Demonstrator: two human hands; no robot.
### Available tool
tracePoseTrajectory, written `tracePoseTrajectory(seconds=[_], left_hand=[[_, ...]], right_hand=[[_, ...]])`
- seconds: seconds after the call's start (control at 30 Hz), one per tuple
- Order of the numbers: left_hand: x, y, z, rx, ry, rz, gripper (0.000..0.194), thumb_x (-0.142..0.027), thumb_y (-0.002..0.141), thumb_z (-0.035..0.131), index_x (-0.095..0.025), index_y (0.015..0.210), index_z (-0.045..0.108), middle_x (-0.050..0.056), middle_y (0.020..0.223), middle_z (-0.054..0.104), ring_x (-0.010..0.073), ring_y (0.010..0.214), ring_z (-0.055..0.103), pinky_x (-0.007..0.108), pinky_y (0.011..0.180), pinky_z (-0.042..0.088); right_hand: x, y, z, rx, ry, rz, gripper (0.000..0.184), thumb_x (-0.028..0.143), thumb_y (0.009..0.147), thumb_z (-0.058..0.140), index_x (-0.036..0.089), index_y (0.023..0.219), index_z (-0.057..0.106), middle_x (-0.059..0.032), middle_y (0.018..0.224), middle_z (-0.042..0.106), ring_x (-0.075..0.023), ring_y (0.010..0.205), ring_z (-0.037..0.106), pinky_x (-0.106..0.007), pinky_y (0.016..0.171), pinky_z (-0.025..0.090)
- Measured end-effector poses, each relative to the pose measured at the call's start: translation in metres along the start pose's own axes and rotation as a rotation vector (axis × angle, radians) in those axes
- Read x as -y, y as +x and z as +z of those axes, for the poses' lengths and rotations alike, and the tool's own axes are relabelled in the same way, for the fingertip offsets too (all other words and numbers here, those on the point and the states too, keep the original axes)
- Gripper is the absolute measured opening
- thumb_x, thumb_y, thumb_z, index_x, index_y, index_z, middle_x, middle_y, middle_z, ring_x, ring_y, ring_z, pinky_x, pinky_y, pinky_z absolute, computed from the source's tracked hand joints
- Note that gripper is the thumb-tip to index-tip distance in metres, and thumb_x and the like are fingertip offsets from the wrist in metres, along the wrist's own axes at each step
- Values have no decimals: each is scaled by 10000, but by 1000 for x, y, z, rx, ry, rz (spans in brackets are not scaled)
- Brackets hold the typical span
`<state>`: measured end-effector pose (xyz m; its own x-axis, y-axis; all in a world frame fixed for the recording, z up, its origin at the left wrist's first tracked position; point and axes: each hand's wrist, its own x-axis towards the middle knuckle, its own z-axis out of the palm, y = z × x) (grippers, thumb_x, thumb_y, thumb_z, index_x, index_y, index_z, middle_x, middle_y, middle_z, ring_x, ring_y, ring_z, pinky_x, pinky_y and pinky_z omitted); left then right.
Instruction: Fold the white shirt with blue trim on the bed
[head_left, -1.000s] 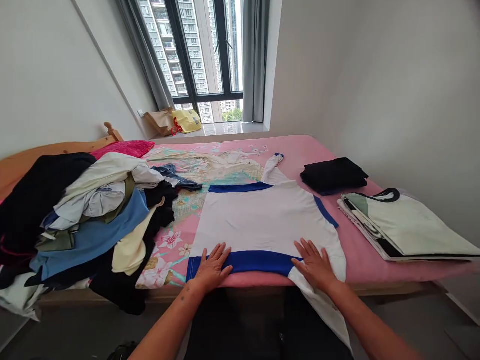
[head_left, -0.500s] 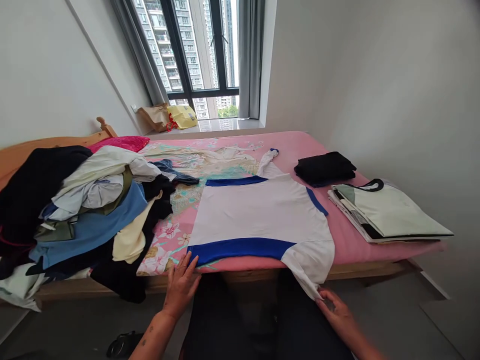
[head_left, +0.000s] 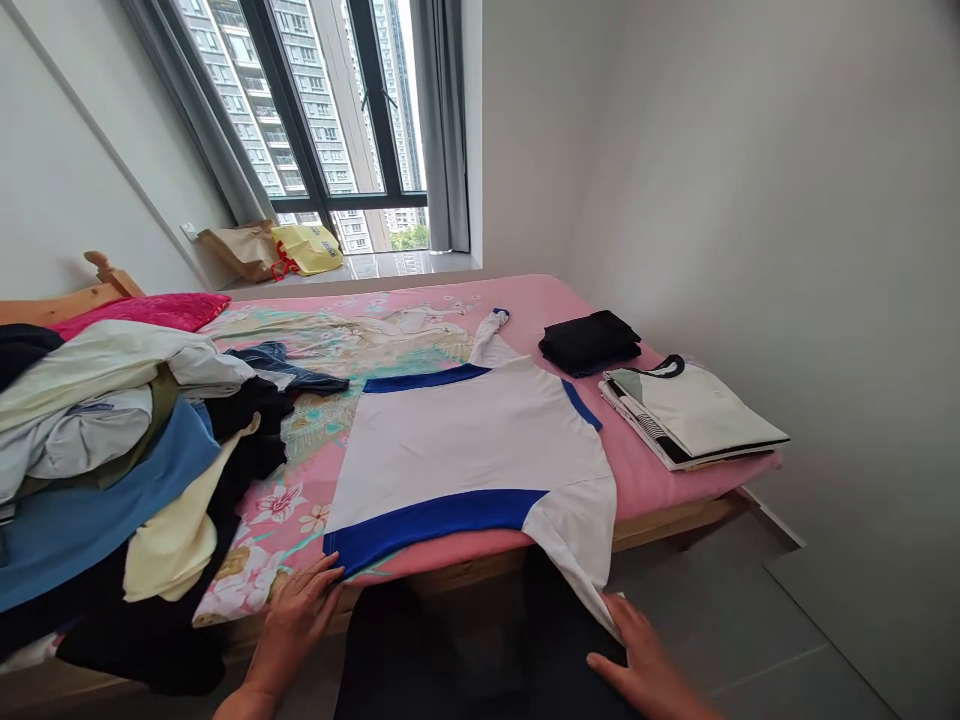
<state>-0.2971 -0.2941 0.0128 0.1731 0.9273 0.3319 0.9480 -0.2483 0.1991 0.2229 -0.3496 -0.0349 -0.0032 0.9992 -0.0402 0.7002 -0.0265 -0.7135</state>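
On the pink bed (head_left: 660, 470), head view: white shirt with blue bands (head_left: 472, 450), spread flat, one sleeve hanging over the near edge. Left hand (head_left: 296, 615): open, fingers flat at the shirt's lower blue corner. Right hand (head_left: 637, 665): open, touching the hanging sleeve's tip. Unsorted clothes pile (head_left: 112, 450) to the left; folded black garment (head_left: 589, 342) and folded light shirts (head_left: 694, 410) to the right.

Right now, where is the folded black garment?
In the head view the folded black garment lies on the pink bed, far right, just beyond the folded shirt stack.
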Motion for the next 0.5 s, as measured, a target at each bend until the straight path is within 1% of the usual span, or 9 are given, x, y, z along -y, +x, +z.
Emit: tracePoseTrajectory(seconds=[0.07,0.1,0.17,0.2,0.3,0.37,0.4,0.43,0.5], left_hand=[[1,0,0,-25,-18,16,235,-379,831,498,-251,961,647,48,1139,641,214,1063,583,359,923,452],[3,0,0,-42,-23,20,227,-379,829,505,-249,952,645,48,1125,645,212,1042,593,353,905,461],[6,-1,3,-85,-21,22,220,-389,819,523,-244,938,640,47,1093,651,212,1003,606,352,878,470],[7,-2,4,-104,-18,23,222,-393,812,532,-241,937,635,47,1082,652,214,992,608,355,869,470],[12,-3,12,-148,-21,30,222,-381,803,545,-232,952,617,52,1075,645,217,984,606,361,861,464],[15,-4,18,-167,-31,45,221,-369,800,548,-231,963,604,54,1080,639,216,984,603,359,861,461],[16,-4,20,-177,-36,56,222,-364,799,547,-229,968,597,55,1078,638,215,982,603,358,862,460],[16,-4,22,-185,-38,66,226,-360,798,545,-227,976,589,59,1076,636,216,980,602,360,865,457],[15,-3,25,-197,-33,75,237,-350,800,536,-220,994,571,69,1073,631,221,982,597,372,877,449]], right_hand=[[-18,-1,10,-28,29,74,593,554,669,576,245,1175,582,-81,1179,579,-292,1118,515,-395,956,413],[-27,0,13,-40,49,124,560,564,688,538,224,1125,614,-90,1103,612,-291,1056,550,-395,914,438],[-44,4,15,-38,93,200,507,581,690,494,186,954,674,-90,904,647,-283,898,597,-383,806,473],[-51,6,15,-31,119,222,478,583,682,491,181,858,679,-76,809,641,-270,819,602,-367,748,479],[-61,11,6,-66,202,263,393,573,665,510,191,660,606,-18,610,571,-205,629,553,-303,595,447],[-56,12,-7,-114,260,292,377,571,649,543,196,614,562,6,549,527,-172,567,507,-278,549,416],[-49,11,-17,-130,297,307,372,567,632,574,195,620,563,10,551,530,-166,567,502,-273,549,412],[-39,10,-29,-133,348,321,365,555,617,610,193,655,580,9,584,555,-166,588,512,-269,562,418],[-11,8,-55,-94,518,360,379,513,609,674,195,807,616,-3,712,623,-170,653,551,-263,599,438]])
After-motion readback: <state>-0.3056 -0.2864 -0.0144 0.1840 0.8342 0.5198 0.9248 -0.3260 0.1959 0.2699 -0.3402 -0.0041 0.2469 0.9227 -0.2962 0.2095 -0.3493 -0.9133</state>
